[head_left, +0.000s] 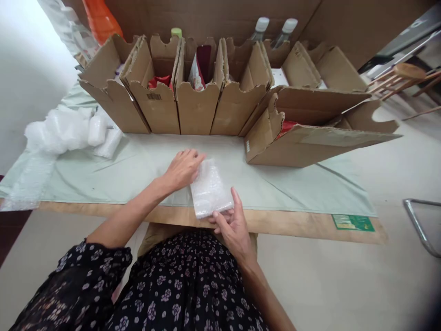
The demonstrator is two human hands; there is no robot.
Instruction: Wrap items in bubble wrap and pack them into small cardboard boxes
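A flat packet wrapped in bubble wrap (210, 189) lies on the pale green cloth (113, 170) near the table's front edge. My left hand (182, 168) rests on the packet's far left corner, fingers stretched flat over it. My right hand (231, 225) grips the packet's near edge, with the thumb lying along its right side and the fingers curled under it.
A row of open cardboard boxes (193, 99) stands behind, some holding red packets. A larger box (310, 133) lies tipped at the right. Bubble-wrap rolls and sheets (69, 131) pile at the left. Bottles (260, 27) stand at the back. A green card (353, 222) lies on the wooden edge.
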